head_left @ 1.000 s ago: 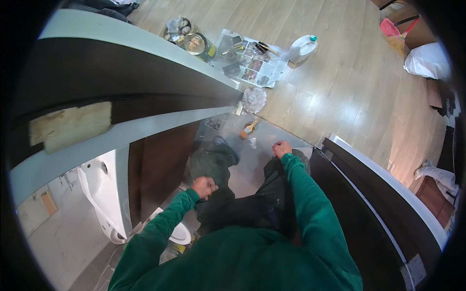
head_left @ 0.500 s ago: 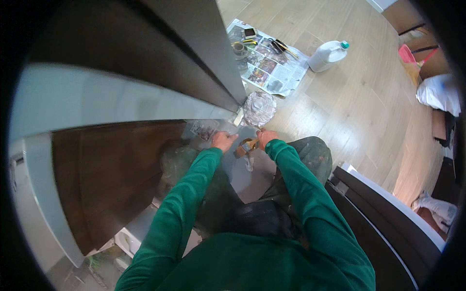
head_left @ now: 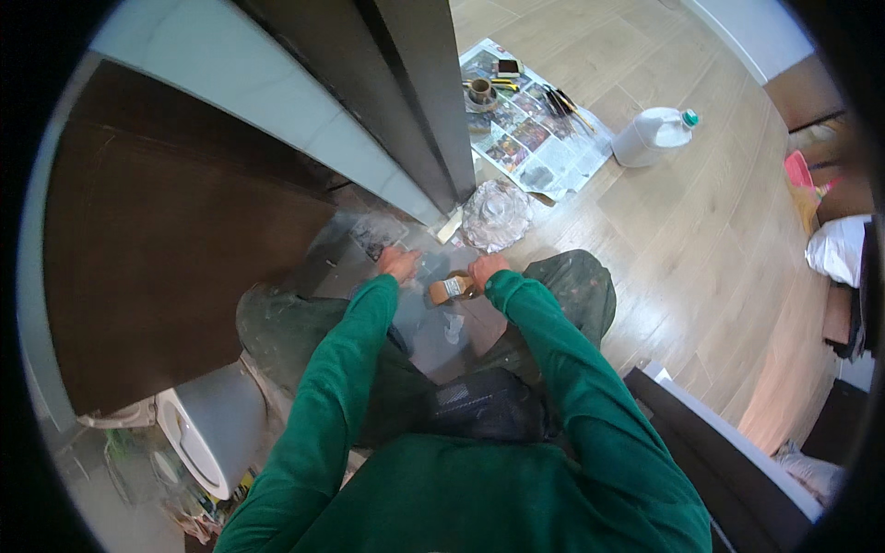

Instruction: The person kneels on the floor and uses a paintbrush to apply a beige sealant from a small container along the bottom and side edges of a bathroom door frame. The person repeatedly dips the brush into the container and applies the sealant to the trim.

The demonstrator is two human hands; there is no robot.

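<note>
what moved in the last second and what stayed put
The left hand moved forward to the left of the paintbrush; the right hand moved forward and left to its handle end, grip unclear. The view shifted too. The white jug, newspaper and crumpled round bundle stayed put.

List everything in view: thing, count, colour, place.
Newspaper: one, multicoloured, upper centre
Jug: one, white, right of newspaper
Roll: one, brown, on newspaper
Block: one, dark, on newspaper
Tools: several, dark, on newspaper
Crumpled wrap: one, silvery, near newspaper
Brush: one, tan, between hands
Door panel: one, brown, left
Fixture: one, white, lower left
Dustpan: one, pink, right
Bag: one, white, right
Legs: two, dark-trousered, centre
Left hand, right hand: one each, green-sleeved, flanking brush
</note>
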